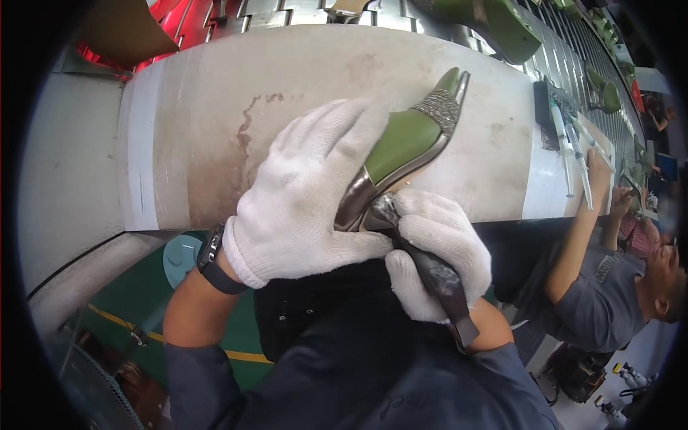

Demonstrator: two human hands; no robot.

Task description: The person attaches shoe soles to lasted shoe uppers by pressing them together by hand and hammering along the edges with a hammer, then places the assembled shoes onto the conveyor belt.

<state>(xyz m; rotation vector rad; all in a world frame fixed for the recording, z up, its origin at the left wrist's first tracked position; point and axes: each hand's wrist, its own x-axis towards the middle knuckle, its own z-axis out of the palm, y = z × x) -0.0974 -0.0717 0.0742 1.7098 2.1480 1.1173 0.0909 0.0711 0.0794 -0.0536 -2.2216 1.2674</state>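
Observation:
A green shoe (pixel 408 143) with a bronze heel part, a bronze edge and a glittering band near its toe lies tilted over the worktop's near edge, toe pointing far right. My gloved left hand (pixel 304 193) grips it from the left around the heel end, thumb below. In my gloved right hand (pixel 448 247) is a dark-handled tool (pixel 441 279), fingers closed round it. Its shiny metal head is at the underside of the shoe near the heel; whether it touches is hidden. The exact kind of tool does not show.
The pale, stained worktop (pixel 215 136) spans in front of me. Beyond it runs a slatted metal conveyor (pixel 279 18) with other green shoes (pixel 502 32). Several syringes (pixel 570 143) lie at the right end, where a co-worker's arm (pixel 584 215) reaches in.

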